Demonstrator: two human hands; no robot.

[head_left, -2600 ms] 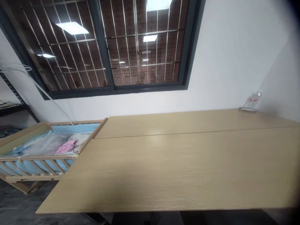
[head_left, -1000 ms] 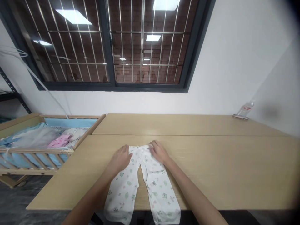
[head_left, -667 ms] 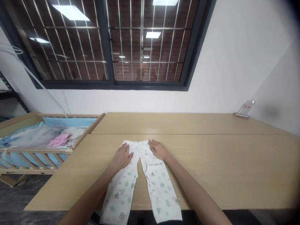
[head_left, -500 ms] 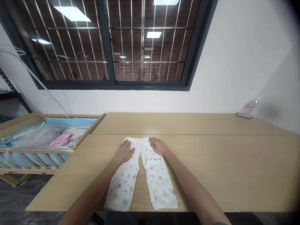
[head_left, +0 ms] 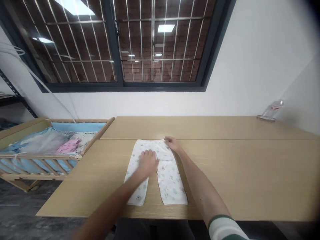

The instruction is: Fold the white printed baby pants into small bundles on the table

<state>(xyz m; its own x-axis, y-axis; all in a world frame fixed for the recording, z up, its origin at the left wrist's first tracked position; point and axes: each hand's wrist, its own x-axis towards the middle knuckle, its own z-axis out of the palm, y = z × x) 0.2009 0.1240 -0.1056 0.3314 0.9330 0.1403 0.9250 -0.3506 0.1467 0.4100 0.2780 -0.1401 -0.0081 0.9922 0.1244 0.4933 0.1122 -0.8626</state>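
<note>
A pair of white baby pants (head_left: 172, 183) with small green and grey animal prints lies flat on the wooden table, waistband away from me and legs toward me. My left hand (head_left: 148, 162) rests over the crotch area, fingers on the cloth and thumb apart; motion blurs it slightly. Part of the left leg and the crotch is hidden under that hand and forearm. At the right corner of the waistband, my right hand (head_left: 172, 144) has its fingers bent around the cloth edge.
The wooden table (head_left: 237, 173) reaches back to the white wall under a barred window (head_left: 160, 50). A clear plastic bottle (head_left: 272, 109) leans at the far right corner. To the left stands a wooden crib (head_left: 50, 163) holding pink cloth (head_left: 68, 146) and other fabrics.
My left hand has moved right, from the left waistband corner to the crotch. My right hand stays by the right corner, its fingers now more bent. The pants sit slightly farther from the table's front edge.
</note>
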